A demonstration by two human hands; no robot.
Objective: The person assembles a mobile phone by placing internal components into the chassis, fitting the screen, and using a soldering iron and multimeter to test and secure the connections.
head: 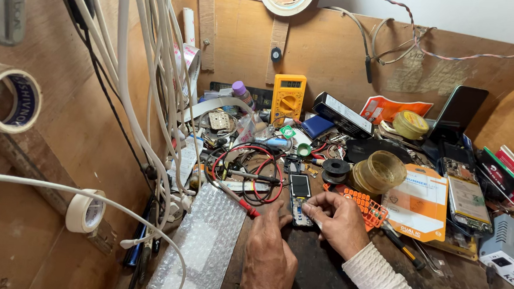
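Observation:
A small opened phone (299,193) lies on the dark bench, its circuit board and a dark screen part exposed. My left hand (268,254) rests on the bench with its fingertips against the phone's lower left edge. My right hand (339,219), in a white knit sleeve, pinches the phone's lower right corner; whether a small tool sits in its fingers is too small to tell. Red and black probe leads (248,180) curl just left of the phone.
A yellow multimeter (288,96) leans at the back wall. Bubble wrap (205,243) lies at left, an orange parts tray (366,207), solder spools (379,171), another opened phone (469,201) and a white power unit (512,250) at right. White cables (152,95) hang at left.

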